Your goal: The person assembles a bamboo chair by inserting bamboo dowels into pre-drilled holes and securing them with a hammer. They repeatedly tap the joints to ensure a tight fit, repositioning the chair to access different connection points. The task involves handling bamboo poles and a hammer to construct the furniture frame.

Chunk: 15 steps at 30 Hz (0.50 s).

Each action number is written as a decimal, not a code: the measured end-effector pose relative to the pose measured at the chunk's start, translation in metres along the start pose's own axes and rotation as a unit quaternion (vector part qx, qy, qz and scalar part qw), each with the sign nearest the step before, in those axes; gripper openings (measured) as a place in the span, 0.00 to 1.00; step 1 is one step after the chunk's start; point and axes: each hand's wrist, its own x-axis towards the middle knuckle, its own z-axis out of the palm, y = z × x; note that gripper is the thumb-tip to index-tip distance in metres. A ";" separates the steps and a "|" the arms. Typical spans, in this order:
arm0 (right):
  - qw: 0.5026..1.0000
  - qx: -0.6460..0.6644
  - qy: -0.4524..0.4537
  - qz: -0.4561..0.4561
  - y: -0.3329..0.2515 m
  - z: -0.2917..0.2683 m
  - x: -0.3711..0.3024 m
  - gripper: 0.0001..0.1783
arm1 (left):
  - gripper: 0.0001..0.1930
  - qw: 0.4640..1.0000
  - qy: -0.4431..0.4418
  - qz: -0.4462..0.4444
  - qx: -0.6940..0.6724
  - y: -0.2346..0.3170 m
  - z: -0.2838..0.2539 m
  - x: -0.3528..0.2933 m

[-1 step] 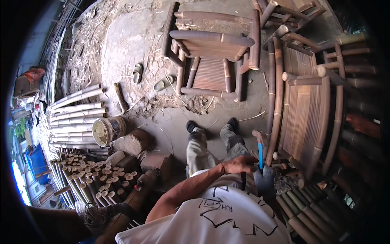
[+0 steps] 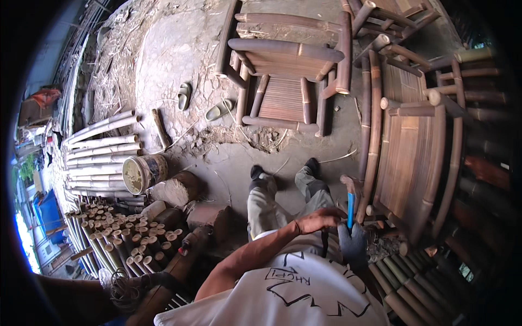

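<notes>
In front of my waist, my left hand (image 2: 319,220) is bare, with its fingers curled together. Whatever it may hold is too small or hidden to make out. Just to its right, my right hand (image 2: 352,243) wears a grey glove and is closed around the lower end of a hammer (image 2: 350,209). The blue handle stands upright, and its brown, rusty-looking head is at the far end, beside the bamboo chair (image 2: 408,157) on my right. The fingertips of my left hand come close to the handle; I cannot tell whether they touch it.
Another bamboo chair (image 2: 283,100) stands ahead, and more bamboo furniture (image 2: 399,22) is at the far right. Left are cut bamboo pieces (image 2: 136,239), longer poles (image 2: 103,157), a dirty bucket (image 2: 144,173) and a log (image 2: 176,187). Two slippers (image 2: 220,110) lie ahead. Bamboo lengths (image 2: 413,282) lie lower right.
The view has shifted slightly. Both hands keep nearly the same pose, and the hammer remains upright in my right hand.
</notes>
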 end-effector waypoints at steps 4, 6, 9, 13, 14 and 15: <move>0.994 0.064 -0.033 0.080 0.038 0.060 0.041 0.12 | 0.15 0.917 0.173 -0.001 -0.360 -0.076 -0.043 0.031; 0.987 0.120 -0.047 0.092 0.083 0.106 0.072 0.09 | 0.14 0.887 0.262 -0.013 -0.380 -0.101 -0.075 0.051; 0.964 0.255 -0.024 0.078 0.109 0.169 0.124 0.08 | 0.15 0.884 0.110 0.008 -0.454 -0.169 -0.193 0.066; 0.960 0.258 -0.032 0.102 0.194 0.219 0.199 0.10 | 0.16 0.910 0.402 0.038 -0.093 -0.226 -0.382 0.063; 0.981 0.194 -0.020 0.025 0.201 0.228 0.218 0.09 | 0.14 0.899 0.435 0.059 -0.017 -0.248 -0.442 0.055; 0.968 0.236 -0.021 0.080 0.205 0.238 0.231 0.09 | 0.13 0.876 0.473 0.076 0.062 -0.269 -0.500 0.043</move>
